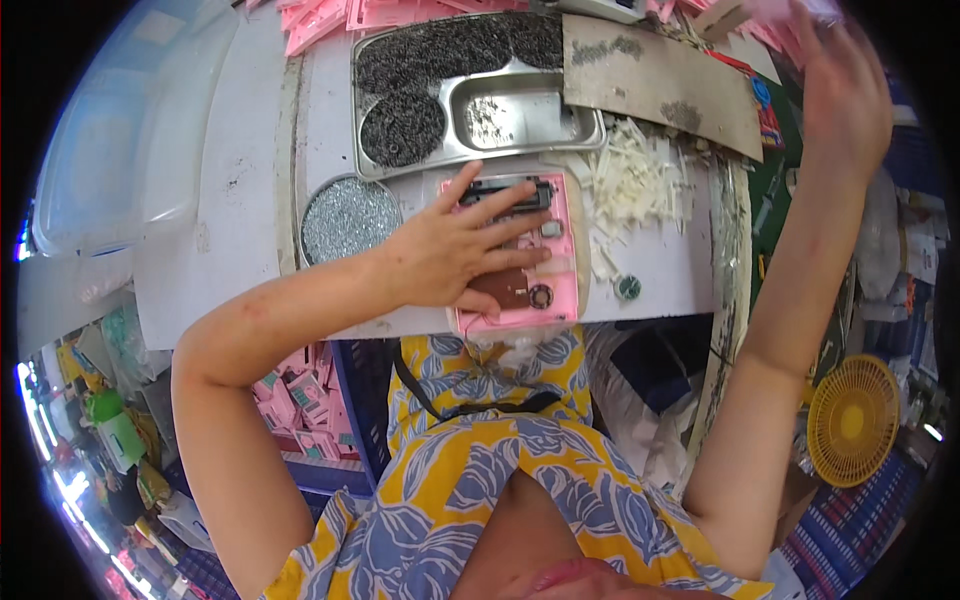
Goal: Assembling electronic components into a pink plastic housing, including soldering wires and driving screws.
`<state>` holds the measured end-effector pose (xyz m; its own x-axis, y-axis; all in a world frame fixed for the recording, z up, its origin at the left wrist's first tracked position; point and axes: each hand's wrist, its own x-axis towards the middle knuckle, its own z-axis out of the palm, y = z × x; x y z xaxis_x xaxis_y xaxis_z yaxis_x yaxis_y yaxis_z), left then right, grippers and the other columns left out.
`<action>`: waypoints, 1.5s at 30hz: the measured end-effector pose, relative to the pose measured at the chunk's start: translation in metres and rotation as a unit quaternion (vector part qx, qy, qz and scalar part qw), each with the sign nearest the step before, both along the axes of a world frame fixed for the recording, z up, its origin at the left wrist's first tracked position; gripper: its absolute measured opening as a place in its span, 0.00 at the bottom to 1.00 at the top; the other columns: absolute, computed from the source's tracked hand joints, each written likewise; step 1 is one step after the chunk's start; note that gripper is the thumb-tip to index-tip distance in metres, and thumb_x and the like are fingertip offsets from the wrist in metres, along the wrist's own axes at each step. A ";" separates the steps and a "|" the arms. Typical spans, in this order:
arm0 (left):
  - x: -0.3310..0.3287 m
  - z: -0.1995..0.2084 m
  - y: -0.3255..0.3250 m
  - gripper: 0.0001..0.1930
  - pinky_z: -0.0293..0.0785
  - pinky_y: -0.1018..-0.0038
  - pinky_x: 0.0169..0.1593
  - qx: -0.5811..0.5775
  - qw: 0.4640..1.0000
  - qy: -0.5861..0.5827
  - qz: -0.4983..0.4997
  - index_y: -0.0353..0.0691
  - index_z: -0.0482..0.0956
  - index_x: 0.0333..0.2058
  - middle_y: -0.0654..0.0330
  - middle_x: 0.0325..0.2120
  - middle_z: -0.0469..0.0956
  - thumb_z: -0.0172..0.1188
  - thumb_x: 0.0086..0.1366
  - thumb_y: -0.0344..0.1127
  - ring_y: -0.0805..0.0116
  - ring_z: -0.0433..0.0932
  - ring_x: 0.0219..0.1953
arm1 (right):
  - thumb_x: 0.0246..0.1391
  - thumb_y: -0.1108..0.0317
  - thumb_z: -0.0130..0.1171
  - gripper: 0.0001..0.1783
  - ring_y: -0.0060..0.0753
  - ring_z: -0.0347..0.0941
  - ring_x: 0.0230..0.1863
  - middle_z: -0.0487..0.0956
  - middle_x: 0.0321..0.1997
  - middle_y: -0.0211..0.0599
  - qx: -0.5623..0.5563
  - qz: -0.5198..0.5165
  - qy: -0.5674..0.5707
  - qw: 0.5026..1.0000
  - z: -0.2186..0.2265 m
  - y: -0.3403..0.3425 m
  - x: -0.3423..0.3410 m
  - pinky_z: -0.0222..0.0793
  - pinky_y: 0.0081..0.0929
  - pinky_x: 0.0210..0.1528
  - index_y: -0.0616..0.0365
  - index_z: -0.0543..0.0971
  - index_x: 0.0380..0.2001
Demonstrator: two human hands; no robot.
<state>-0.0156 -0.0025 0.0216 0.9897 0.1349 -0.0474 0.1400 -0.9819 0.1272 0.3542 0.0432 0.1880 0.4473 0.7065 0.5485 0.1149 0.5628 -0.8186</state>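
Note:
My left hand (450, 250) lies with spread fingers across a pink plastic casing (562, 300) near the table's front edge. Inside the casing are a long black part (540, 195), a brown plate (512, 290) and a small round dark part (541, 296); the hand covers some of the rest. My right arm stretches to the far right, where my right hand (848, 95) is raised near pink plastic parts (785, 40). Blur and the picture's edge leave its fingertips unclear, so whether it grips anything does not show.
Behind the casing stands a steel tray (480, 155) of small dark pieces, partly under a board (660, 85). A round dish (350, 220) of silvery bits sits left, white plastic strips (640, 175) right. A yellow basket (853, 420) and a crate of pink parts (300, 400) are lower down.

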 end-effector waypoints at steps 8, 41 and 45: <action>0.013 0.026 -0.028 0.41 0.64 0.54 0.65 -0.321 0.897 -0.268 0.146 0.44 0.64 0.69 0.55 0.64 0.69 0.67 0.64 0.56 0.56 0.68 0.65 | 0.63 0.70 0.53 0.38 0.48 0.53 0.77 0.58 0.78 0.44 0.051 0.124 0.209 0.969 -0.095 -0.190 -0.110 0.51 0.56 0.78 0.66 0.56 0.74; -0.010 -0.006 -0.066 0.37 0.68 0.73 0.24 -0.362 0.756 -0.316 0.445 0.31 0.59 0.67 0.61 0.18 0.74 0.66 0.65 0.35 0.71 0.73 0.18 | 0.64 0.53 0.59 0.35 0.49 0.78 0.22 0.78 0.21 0.44 -0.385 0.128 -0.397 0.824 -0.171 -0.183 -0.127 0.71 0.38 0.30 0.49 0.65 0.72; -0.018 -0.017 -0.083 0.35 0.68 0.75 0.24 -0.406 0.711 -0.351 0.454 0.31 0.60 0.66 0.63 0.19 0.74 0.67 0.65 0.33 0.73 0.73 0.19 | 0.64 0.57 0.60 0.37 0.44 0.74 0.20 0.76 0.18 0.44 -0.443 0.173 -0.381 0.793 -0.151 -0.171 -0.128 0.70 0.33 0.30 0.49 0.64 0.73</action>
<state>-0.0336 -0.0855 0.0045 0.3310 0.9436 -0.0115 0.2918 -0.0907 0.9522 0.2266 -0.1279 0.0367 -0.0807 0.9734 -0.2143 0.7299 -0.0887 -0.6778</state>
